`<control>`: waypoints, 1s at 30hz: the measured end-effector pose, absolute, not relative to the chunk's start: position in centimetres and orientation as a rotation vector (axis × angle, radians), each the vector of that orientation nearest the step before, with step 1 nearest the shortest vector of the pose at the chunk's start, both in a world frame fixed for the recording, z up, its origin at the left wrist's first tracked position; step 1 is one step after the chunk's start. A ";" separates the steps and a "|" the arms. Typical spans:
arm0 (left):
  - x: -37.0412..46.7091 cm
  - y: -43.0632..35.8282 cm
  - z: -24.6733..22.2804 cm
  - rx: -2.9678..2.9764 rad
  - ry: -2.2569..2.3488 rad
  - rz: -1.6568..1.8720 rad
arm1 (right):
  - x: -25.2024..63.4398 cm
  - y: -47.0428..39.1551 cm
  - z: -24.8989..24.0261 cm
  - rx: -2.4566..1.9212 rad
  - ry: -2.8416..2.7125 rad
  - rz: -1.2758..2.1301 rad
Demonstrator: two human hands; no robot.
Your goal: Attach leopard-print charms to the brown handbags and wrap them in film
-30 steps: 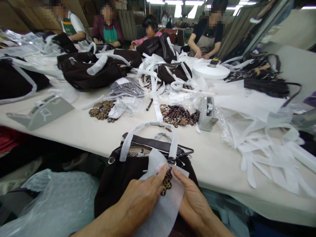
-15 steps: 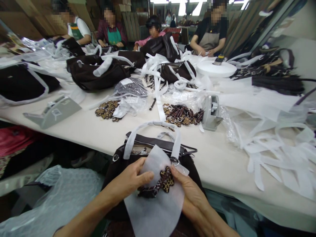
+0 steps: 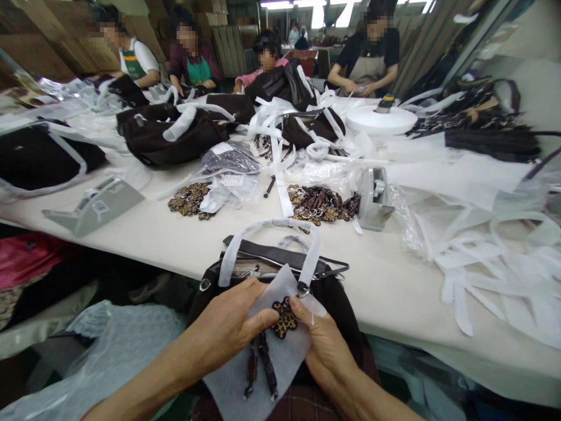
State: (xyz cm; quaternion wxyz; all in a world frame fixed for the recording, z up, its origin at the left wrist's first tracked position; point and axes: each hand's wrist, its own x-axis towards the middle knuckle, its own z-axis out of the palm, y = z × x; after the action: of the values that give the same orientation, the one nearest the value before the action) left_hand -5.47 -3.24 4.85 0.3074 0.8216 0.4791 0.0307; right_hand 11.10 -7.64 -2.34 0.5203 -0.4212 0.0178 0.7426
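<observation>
A leopard-print bag charm lies against a white wrapping sheet, its dark braided straps hanging down over the sheet. My left hand presses its thumb on the charm's left edge, with its fingers tucked behind the sheet. At the charm's upper right my right hand pinches charm and sheet together, its other fingers hidden behind. Behind both hands a dark brown handbag leans upright at the table edge. Its raised handle is wrapped in white, and the zipped top shows.
Piles of similar charms and braided straps lie ahead, between two grey tape dispensers. More dark bags stand farther back. White strips cover the right side. Several co-workers sit across the table.
The charm has shifted slightly left and down, and its straps, lying sideways before, now hang downward. The sheet has tilted, its lower end swinging left. My left thumb now touches the charm.
</observation>
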 end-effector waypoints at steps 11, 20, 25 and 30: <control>-1.4 -7.7 -0.2 2.875 1.332 0.095 | 11.3 -8.0 -3.2 -1.093 -0.052 1.663; -1.4 -8.4 0.0 3.131 1.132 0.049 | 12.1 -8.2 -1.8 -1.057 0.038 1.814; -0.2 -8.6 -0.5 3.159 1.212 -0.045 | 13.2 -8.6 0.1 -0.973 0.037 1.901; 0.0 -9.1 -0.2 2.936 1.191 -0.106 | 12.6 -8.5 -1.1 -1.085 -0.052 1.776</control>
State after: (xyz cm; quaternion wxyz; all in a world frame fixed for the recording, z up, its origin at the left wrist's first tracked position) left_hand -0.03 -9.06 -0.21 -0.0144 0.9261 0.3755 -0.0333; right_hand 12.57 -8.51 -1.06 0.5055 -0.4498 -0.0214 0.7360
